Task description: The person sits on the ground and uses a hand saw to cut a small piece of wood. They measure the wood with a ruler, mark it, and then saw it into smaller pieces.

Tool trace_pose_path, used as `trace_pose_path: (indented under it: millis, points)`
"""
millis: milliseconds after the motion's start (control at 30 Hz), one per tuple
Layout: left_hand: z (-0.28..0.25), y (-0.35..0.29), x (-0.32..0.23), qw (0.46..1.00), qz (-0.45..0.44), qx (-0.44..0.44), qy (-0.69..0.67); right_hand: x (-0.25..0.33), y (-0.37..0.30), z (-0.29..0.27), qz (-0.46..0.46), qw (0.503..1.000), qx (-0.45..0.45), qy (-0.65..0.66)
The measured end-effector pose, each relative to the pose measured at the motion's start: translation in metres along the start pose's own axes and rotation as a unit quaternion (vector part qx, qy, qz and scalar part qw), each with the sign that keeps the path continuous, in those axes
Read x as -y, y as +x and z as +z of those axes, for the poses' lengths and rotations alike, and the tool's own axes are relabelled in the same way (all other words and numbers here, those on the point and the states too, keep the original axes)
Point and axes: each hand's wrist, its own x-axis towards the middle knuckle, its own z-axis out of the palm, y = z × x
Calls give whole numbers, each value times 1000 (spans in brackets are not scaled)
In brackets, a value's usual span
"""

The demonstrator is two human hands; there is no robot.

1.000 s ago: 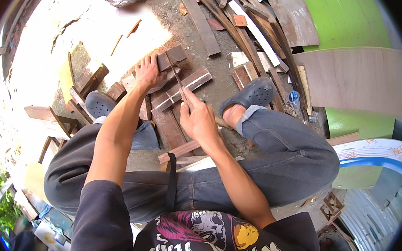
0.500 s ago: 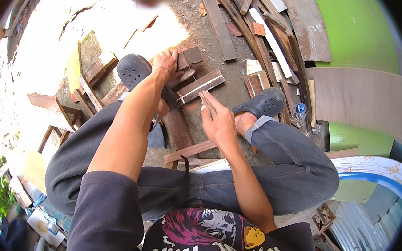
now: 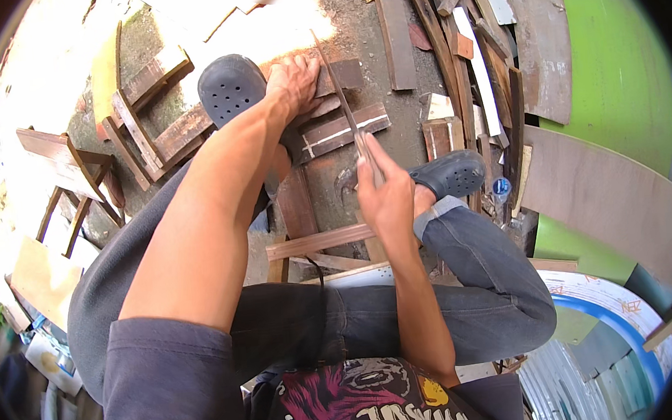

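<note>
My left hand (image 3: 294, 83) presses down on a short brown wooden plank (image 3: 347, 75), its fingers curled over the wood beside my left clog (image 3: 232, 90). In my right hand (image 3: 386, 194) is a handsaw (image 3: 346, 106), gripped by its handle. The narrow blade points away from me and lies across the plank, just right of my left hand. Nearer to me, below the blade, is another brown wooden piece (image 3: 330, 138) with a white stripe along it. Where the teeth meet the wood is too small to make out.
Long boards and strips (image 3: 439, 60) lie heaped to the right, beside green panels (image 3: 607, 39). Small wooden frames (image 3: 156, 82) stand at the left. My right clog (image 3: 451, 173) rests near a plastic cup (image 3: 501, 187). A wooden bar (image 3: 319, 243) crosses in front of my legs.
My right hand and the saw have shifted, and more of the blade now shows beyond the plank. The whole view has tilted a little. My left hand stays on the plank.
</note>
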Motion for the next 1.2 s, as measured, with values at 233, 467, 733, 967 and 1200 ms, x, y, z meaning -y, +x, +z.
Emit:
trace_pose_path:
  millis: [233,467,733,967,1200]
  points:
    - [5,4,-1,1000,-11,-15,-23,28,-55,-18,-12,998,-11,-58]
    - [17,9,1,997,-38,-21,-57,36,-20,-25,-2,995,17,-95]
    - [8,3,-9,996,-39,-12,-74,22,27,-13,57,995,50,-61]
    - [-1,8,-8,998,-34,29,-50,14,-33,-44,-22,998,20,-58]
    - [0,5,-7,992,-66,74,-74,18,4,-19,8,999,38,-36]
